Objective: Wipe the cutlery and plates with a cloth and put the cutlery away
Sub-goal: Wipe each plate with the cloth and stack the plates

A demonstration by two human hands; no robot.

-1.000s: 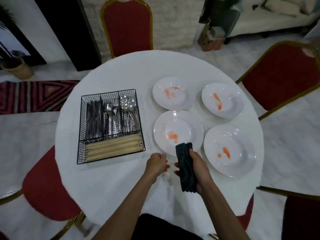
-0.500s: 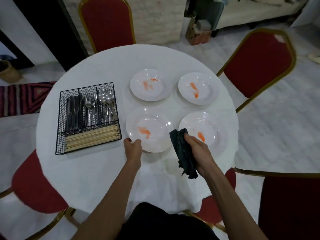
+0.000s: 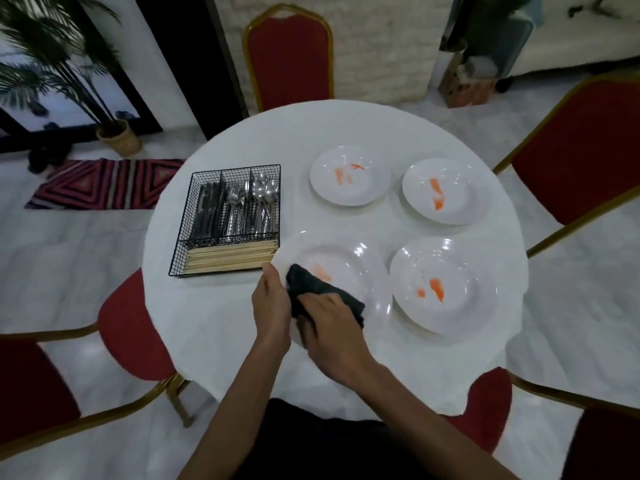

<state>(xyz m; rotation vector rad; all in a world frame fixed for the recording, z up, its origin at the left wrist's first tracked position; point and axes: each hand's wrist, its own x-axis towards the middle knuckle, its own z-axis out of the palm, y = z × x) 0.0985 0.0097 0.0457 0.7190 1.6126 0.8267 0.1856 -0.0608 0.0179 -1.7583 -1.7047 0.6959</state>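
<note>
Table point(image 3: 239, 341): right hand point(image 3: 334, 336) holds cloth point(image 3: 311, 285) on plate point(image 3: 349, 268); left hand point(image 3: 272, 308) grips plate.

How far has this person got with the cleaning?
Barely begun. Nothing looks wiped: every plate shows orange smears. In hand: the left hand grips the near-left plate while the right hand presses the dark cloth on it. Left: three other plates, plus the cutlery in the wire basket.
</note>
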